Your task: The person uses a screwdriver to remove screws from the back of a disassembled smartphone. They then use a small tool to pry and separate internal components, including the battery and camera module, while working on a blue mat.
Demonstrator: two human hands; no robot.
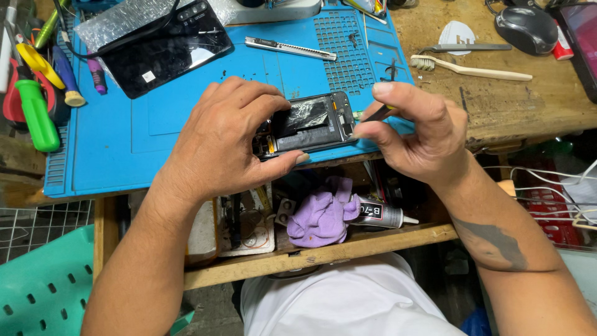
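The left hand (217, 146) grips the opened phone (309, 122) on the blue mat (124, 149). The right hand (416, 127) pinches a thin tool (378, 113) at the phone's end. Below the phone, the open drawer (323, 249) holds a purple cloth (323, 211) and a glue tube (382, 214).

Opened phone (314, 124) on mat (155, 130), toothbrush (469, 69) right.

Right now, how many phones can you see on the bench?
2. An opened phone held by the left hand at the blue mat's front edge, and a dark phone lying at the mat's back left. Others may be hidden.
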